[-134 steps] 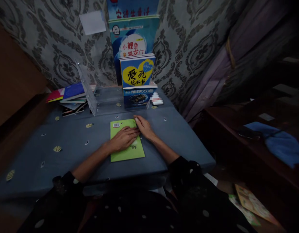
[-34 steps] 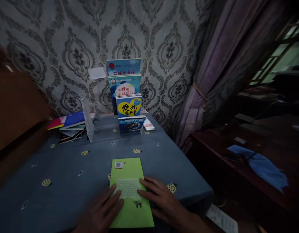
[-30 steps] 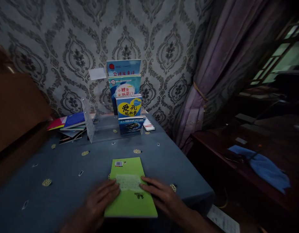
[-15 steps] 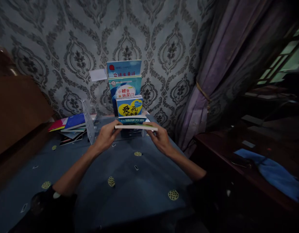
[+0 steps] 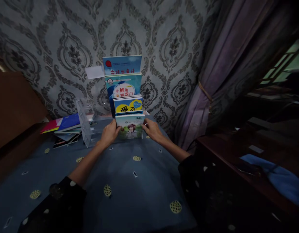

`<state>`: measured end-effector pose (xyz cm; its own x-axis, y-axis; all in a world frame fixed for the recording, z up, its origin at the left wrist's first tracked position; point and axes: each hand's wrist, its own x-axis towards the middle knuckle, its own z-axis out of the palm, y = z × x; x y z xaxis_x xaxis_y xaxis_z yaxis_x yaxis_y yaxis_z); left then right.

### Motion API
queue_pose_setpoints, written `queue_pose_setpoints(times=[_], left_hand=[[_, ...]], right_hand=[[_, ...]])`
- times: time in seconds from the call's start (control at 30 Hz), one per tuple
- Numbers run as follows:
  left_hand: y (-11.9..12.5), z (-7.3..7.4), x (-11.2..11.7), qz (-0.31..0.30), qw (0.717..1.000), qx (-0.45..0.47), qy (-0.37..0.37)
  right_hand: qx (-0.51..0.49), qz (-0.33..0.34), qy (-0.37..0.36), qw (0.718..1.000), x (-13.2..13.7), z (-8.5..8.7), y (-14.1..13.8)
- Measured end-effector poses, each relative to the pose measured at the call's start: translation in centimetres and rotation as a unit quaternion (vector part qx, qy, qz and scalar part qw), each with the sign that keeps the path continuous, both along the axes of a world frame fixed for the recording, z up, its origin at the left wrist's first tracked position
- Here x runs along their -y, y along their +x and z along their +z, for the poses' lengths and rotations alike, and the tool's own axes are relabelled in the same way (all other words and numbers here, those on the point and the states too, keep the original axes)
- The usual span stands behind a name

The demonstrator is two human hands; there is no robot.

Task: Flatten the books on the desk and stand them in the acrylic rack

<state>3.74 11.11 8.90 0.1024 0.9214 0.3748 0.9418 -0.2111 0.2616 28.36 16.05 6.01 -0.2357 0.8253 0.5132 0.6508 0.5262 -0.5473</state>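
A pale green and light-blue book [image 5: 129, 124] with a drawn figure on its cover stands upright at the front of a clear acrylic rack [image 5: 83, 124]. My left hand [image 5: 110, 132] grips its left edge, thumb on the cover. Its right edge is between the thumb and fingers of my right hand [image 5: 151, 129]. Behind it, rising in steps, are a yellow and blue book [image 5: 128, 105], a teal book [image 5: 124, 85] and a blue book [image 5: 122, 64] at the back. The rack's lower front is partly hidden by the book and hands.
Several books lie in a loose pile [image 5: 67, 126] left of the rack. A patterned blue cloth [image 5: 122, 174] covers the table. The papered wall [image 5: 164, 42] rises behind, with a purple curtain [image 5: 203, 84] at right. A dark red table [image 5: 222, 152] bears a blue cloth [image 5: 273, 174].
The book in my hands has tipped from nearly flat, edge toward me, to upright with its cover facing me. It now sits lower, against the front of the rack, hiding the book behind.
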Motion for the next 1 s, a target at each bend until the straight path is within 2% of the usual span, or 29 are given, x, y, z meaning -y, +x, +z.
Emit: queue_pose_setpoints(times=[0.1,0.3,0.6,0.83,1.0], left_hand=[[0.7,-0.3,0.6,0.066,0.995,-0.06,-0.046],[1.4,-0.7,0.6,0.092,0.988,-0.084,-0.087],[1.7,-1.1,-0.3,0.084,0.988,-0.072,-0.105],[1.1,-1.3,-0.2,0.076,0.989,-0.064,-0.113],[0.6,-1.0,0.2,0.064,0.989,-0.08,-0.109]], right_hand=[[-0.006,-0.018,-0.006,1.0,-0.3,-1.0,-0.3],[0.002,-0.035,-0.003,0.999,-1.0,-1.9,-0.9],[0.01,-0.064,0.025,0.998,-1.7,-1.7,-1.6],[0.017,-0.065,0.027,0.997,-1.6,-1.8,-1.4],[0.013,-0.063,0.024,0.998,-1.2,-2.0,-1.4]])
